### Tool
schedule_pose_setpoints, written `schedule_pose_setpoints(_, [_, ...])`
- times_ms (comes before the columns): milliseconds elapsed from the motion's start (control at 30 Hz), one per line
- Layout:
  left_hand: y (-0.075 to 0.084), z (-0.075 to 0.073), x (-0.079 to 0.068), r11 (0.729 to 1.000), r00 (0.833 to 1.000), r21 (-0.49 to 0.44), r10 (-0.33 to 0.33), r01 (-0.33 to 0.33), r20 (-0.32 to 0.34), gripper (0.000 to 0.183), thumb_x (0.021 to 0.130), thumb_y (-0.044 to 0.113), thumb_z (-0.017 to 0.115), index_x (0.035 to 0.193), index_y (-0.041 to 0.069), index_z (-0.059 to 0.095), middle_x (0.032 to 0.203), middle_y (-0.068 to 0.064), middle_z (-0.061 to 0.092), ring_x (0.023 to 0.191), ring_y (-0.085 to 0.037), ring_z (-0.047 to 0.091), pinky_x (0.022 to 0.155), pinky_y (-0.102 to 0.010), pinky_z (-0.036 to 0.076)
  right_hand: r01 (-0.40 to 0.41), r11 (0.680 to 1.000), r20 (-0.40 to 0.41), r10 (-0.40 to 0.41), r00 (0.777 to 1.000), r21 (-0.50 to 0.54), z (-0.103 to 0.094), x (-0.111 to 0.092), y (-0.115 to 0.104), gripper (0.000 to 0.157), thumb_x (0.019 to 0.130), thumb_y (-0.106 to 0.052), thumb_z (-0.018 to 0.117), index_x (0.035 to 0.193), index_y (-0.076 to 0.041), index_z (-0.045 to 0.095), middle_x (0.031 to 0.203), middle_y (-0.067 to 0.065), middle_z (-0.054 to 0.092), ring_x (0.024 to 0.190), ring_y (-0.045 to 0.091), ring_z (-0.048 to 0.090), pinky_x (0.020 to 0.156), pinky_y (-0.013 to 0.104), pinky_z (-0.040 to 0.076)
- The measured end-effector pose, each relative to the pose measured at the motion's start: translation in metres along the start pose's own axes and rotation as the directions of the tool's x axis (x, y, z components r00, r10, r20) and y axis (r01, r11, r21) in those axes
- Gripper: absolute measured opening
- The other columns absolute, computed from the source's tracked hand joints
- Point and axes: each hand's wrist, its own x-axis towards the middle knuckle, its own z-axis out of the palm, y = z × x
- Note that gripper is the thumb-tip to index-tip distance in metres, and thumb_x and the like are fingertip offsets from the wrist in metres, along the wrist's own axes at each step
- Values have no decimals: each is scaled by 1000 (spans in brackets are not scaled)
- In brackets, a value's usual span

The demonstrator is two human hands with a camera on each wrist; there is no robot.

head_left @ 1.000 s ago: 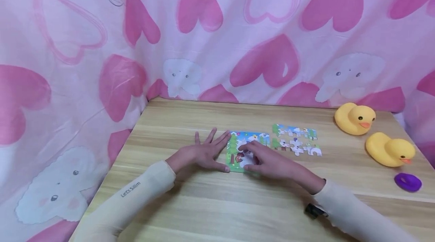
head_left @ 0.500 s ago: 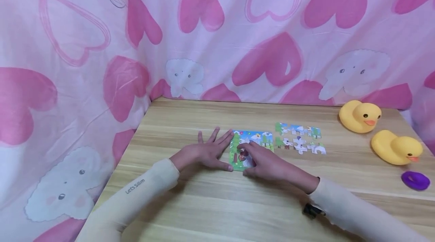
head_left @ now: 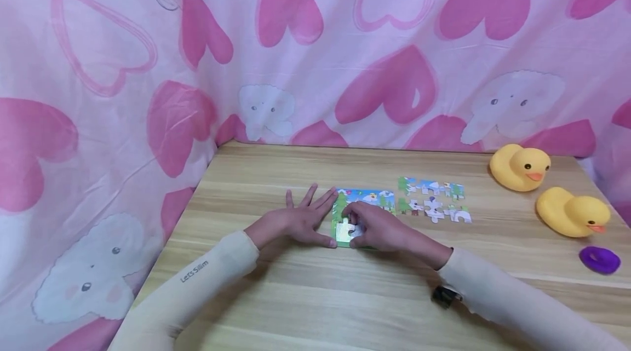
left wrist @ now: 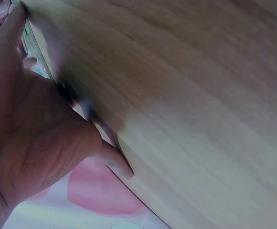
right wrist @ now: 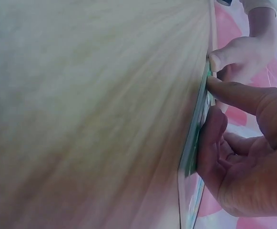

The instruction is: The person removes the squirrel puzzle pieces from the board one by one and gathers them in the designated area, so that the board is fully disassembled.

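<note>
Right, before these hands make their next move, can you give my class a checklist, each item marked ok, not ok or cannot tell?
1. Left hand set at the left edge of the puzzle board, fingers spread: ok.
2. Right hand at the board, fingers bent over its near part: ok.
3. Whole board visible from the head view: not ok; the right hand covers part of it.
4. Firm pinch on a single piece: cannot tell; the fingers hide it.
5. Loose pieces laid out in two rows right of the board: ok.
6. Yellow ducks and purple object away from both hands: ok.
</note>
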Motion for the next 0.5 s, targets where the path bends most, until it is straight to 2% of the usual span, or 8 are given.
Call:
schedule_pose_setpoints(233, [-2, 3, 1, 1000, 1000, 1, 10, -10, -8, 122, 87, 86, 58, 168, 34, -18, 177, 16, -24, 164, -34, -26, 113, -88, -15, 5, 1000, -14, -5, 1000, -24, 1, 0, 0, 56, 80, -21, 94, 129, -13, 68, 105, -2, 65, 92, 14, 58, 82, 30, 49])
schedule_pose_setpoints(500, [-2, 2, 1, 1000, 1000, 4, 22, -22, -21, 122, 88, 85, 57, 168, 33, -16, 177, 14, -23, 164, -35, -25, 113, -89, -13, -10, 997, -27, 8, 1000, -70, 2, 1, -2, 54, 81, -22, 93, 129, -11, 70, 104, -3, 66, 92, 14, 58, 82, 30, 50])
